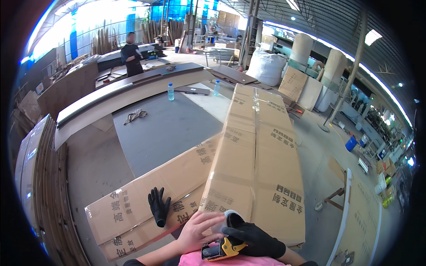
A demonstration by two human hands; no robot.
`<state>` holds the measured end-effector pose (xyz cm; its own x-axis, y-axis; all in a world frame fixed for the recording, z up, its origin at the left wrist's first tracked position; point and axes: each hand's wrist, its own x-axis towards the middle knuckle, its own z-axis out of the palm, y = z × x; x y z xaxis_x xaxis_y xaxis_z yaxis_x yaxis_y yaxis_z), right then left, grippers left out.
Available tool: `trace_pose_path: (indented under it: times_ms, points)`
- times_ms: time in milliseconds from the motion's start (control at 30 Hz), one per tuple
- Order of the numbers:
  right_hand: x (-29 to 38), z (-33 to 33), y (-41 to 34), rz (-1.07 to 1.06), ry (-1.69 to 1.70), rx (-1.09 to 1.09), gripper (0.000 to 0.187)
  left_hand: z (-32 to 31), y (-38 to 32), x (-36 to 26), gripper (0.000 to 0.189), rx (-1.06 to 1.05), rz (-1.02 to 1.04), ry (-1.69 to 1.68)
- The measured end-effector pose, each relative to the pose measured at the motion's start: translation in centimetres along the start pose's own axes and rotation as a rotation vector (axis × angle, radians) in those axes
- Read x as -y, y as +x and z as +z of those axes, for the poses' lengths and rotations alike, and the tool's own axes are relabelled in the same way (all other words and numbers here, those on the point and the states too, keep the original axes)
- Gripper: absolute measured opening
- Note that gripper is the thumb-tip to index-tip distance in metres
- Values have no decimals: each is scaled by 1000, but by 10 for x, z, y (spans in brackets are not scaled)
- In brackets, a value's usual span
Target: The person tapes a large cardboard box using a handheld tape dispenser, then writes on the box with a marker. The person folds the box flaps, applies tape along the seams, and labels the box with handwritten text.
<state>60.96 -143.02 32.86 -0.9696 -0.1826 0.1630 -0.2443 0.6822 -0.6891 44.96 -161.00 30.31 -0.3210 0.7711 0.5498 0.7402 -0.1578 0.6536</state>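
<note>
My bare left hand (202,229) has its fingers and thumb around the near side of a roll of clear packing tape (219,226). The roll belongs to a tape dispenser with a yellow-and-black handle (221,249), close against my pink clothing. My right hand (256,237), in a black work glove, grips the dispenser from the other side; its fingertips partly cover the roll. Just beyond lies a long, taped cardboard carton (256,159) bearing printed writing. A second flat carton (159,202) lies at an angle to its left, with a loose black glove (159,206) on top.
A grey panel (163,129) carries a crumpled rag (135,116) and a water bottle (170,91); another bottle (216,88) stands on a pale sheet. Stacked boards (50,186) stand at left. A person (131,56) stands beyond the long bench (133,84). A blue bin (351,143) is at right.
</note>
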Motion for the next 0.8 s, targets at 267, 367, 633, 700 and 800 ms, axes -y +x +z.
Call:
trace_pose_path:
  times_ms: [267, 367, 633, 700, 800]
  points:
    - [-3, 0, -1, -26, -26, -77, 64, -6, 16, -4, 70, 105, -47, -78]
    - [-3, 2, 1, -134, -22, -121, 58, -10, 18, 3, 74, 184, -25, -90]
    - [9, -7, 15, -154, 242, -117, 63, 12, 21, 30, 90, 203, -510, -1276]
    - [20, -9, 14, -193, 1153, -62, 34, 17, 23, 36, 83, 252, -504, -1479]
    - [27, -11, 18, 31, 1664, 11, 26, 19, 24, 45, 78, 225, -598, -1514]
